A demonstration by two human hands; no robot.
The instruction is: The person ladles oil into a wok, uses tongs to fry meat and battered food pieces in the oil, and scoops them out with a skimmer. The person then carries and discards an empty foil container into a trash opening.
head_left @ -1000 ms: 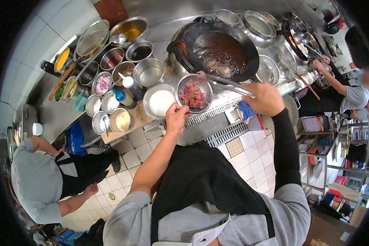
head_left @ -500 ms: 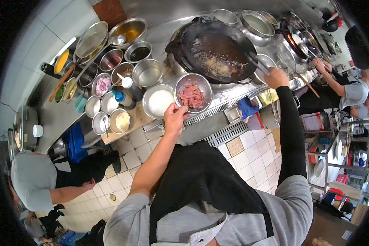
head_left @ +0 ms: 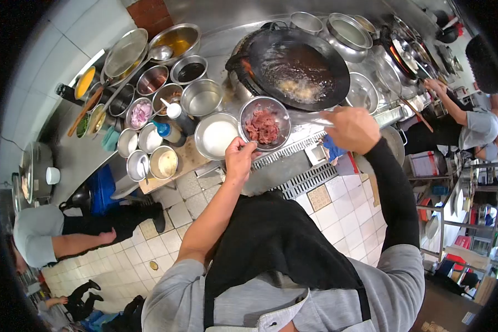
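My left hand (head_left: 239, 160) pinches the near rim of a metal bowl (head_left: 285, 135). Strips of raw meat (head_left: 262, 126) lie inside it. Fingers wrapped, my right hand (head_left: 353, 130) grips a metal cooking utensil (head_left: 310, 118), which points left towards the bowl. Motion blurs the utensil, so its exact kind is unclear. Behind both hands, a large black wok (head_left: 337, 83) sits tilted on the burner, with bubbling oil and a pale foamy patch (head_left: 299, 88). A bowl of white contents (head_left: 217, 136) stands just left of the meat bowl.
Metal pots and sauce bowls crowd the left counter, among them chopped onion (head_left: 141, 113), dark sauce (head_left: 190, 72) and a squeeze bottle (head_left: 170, 133). A strainer (head_left: 362, 93) lies right of the wok. Co-workers stand at left (head_left: 39, 229) and right (head_left: 478, 130).
My right hand has come down and left from beside the wok, swinging the utensil towards the meat bowl. My left hand keeps its hold on the bowl.
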